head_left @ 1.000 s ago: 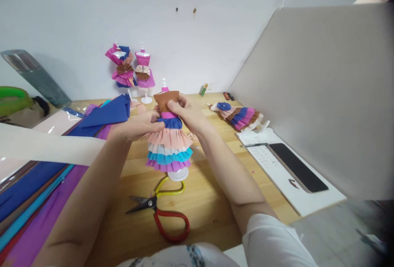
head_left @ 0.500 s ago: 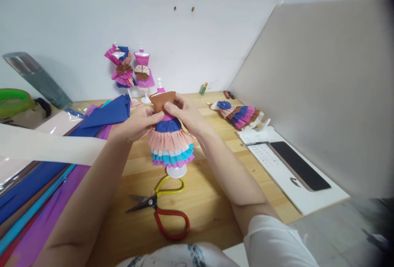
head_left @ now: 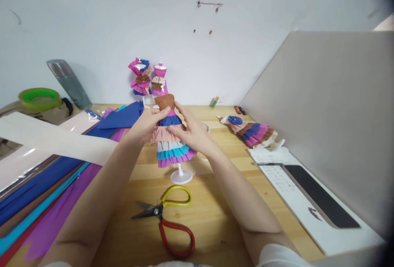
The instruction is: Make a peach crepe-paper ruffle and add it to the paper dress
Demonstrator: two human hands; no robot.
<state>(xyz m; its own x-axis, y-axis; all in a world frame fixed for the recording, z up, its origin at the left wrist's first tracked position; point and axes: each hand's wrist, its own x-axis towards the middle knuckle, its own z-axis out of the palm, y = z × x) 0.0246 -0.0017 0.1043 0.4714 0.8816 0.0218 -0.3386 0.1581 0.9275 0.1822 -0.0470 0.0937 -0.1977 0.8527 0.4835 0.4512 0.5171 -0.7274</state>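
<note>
A small dress form wears a brown paper bodice (head_left: 164, 102) above a ruffled paper skirt (head_left: 174, 152) in blue, peach, white, turquoise and purple. Its white round base (head_left: 181, 176) rests on the table. My left hand (head_left: 144, 124) pinches the bodice's lower left side, thumb in front. My right hand (head_left: 193, 131) is around the form's right side: the thumb lies across the peach ruffle, the index finger reaches up beside the bodice, and the other fingers are partly hidden. Scissors (head_left: 158, 211) with one yellow and one red handle lie with blades apart nearer me.
Two dressed forms (head_left: 141, 79) stand against the wall. Another ruffled dress form (head_left: 250, 131) lies at right, by a white board (head_left: 277, 189) with a dark panel. Coloured paper sheets (head_left: 46, 189), green tape (head_left: 40, 98) and a flask (head_left: 69, 84) are on the left.
My right hand has moved from the brown bodice down to the skirt, its thumb now on the peach ruffle. My left hand stays at the bodice. The camera view has shifted.
</note>
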